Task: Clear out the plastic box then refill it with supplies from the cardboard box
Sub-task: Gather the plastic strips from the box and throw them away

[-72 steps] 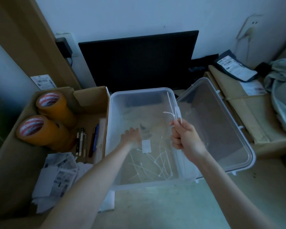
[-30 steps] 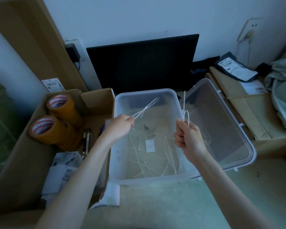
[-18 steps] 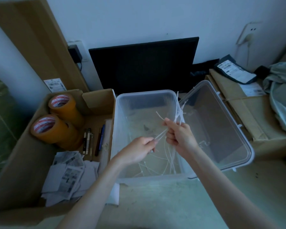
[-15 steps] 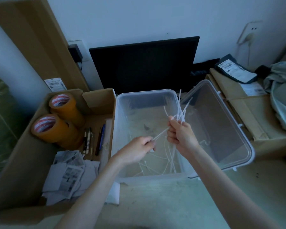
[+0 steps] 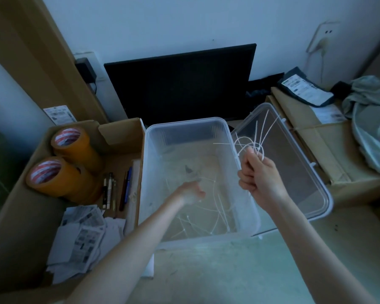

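Above the right rim of the plastic box (image 5: 184, 126), a bunch of cable ties (image 5: 253, 139) is gripped by the right hand (image 5: 258, 179), while the left hand (image 5: 190, 191), grip indiscernible, is lowered towards remaining ties (image 5: 215, 213); clearing is judged unfinished, the cardboard box (image 5: 119, 132) supplies untouched.

Black monitor (image 5: 180, 84) leaning against wall; wall socket (image 5: 326, 32) upper right; grey cloth (image 5: 373, 121) far right.
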### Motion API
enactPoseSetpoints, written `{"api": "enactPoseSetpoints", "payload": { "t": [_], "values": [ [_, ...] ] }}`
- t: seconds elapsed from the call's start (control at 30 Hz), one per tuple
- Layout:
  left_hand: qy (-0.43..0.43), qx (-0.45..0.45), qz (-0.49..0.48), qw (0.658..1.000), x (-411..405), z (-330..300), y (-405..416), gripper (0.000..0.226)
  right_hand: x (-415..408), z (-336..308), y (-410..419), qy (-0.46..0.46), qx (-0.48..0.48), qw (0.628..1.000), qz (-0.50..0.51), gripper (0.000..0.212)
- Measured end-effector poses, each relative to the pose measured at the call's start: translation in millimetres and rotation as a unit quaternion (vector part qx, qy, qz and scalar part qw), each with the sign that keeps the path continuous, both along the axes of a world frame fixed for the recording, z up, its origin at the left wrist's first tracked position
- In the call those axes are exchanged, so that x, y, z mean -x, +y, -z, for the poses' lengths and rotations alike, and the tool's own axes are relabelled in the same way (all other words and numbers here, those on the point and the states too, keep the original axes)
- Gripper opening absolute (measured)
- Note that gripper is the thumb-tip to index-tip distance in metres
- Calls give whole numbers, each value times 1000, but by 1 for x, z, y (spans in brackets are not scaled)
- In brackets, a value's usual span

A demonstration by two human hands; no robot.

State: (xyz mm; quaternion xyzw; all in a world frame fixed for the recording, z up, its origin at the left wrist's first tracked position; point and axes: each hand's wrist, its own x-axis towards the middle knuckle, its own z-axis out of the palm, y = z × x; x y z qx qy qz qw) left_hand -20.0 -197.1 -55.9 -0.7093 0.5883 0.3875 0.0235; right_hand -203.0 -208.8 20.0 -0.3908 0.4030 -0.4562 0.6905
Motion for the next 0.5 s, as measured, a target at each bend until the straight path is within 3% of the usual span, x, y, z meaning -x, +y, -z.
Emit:
{"api": "enactPoseSetpoints", "payload": {
  "t": [0.1,0.17,0.33,0.5],
  "values": [
    [-50,-60,36,996,24,28,-8,76,6,2,-1,7,-3,1000,-6,40],
    [-61,-77,43,994,37,40,-9,89,8,4,-1,6,-20,1000,-2,39],
    [-56,-37,40,997,51,49,-11,66,11,9,0,-1,-46,999,-1,36],
    [-39,-6,-24,999,51,61,-9,40,10,13,-1,-6,-53,999,-6,34]
  ]
}}
